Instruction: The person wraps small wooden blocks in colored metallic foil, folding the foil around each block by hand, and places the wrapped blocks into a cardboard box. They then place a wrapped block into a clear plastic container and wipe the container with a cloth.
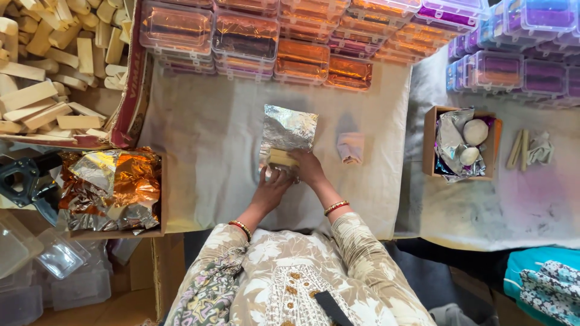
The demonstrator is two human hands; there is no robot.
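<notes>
Both hands close on a pale wooden block (282, 158) at the near edge of a silver foil sheet (289, 128): the right hand (309, 169) grips it from the right with fingers curled over the block's end, and the left hand (272, 188) presses against its near side, fingertips on the foil that is folded up around it. Block and foil lie on a white cloth (205, 151) spread over the work surface, about in the middle of it, with the rest of the sheet lying flat away from the person. Just to the right of the foil sits a small folded beige rag (351, 147). To the left, a cardboard tray (158, 232) holds crumpled orange and silver foil (112, 187), and beyond it an open box (136, 90) is heaped with more wooden blocks (54, 66). Along the far edge stand rows of clear plastic cases (302, 60) with orange contents, turning to purple further right. A small cardboard box (431, 142) well to the right holds foil scraps and two pale round lumps.
</notes>
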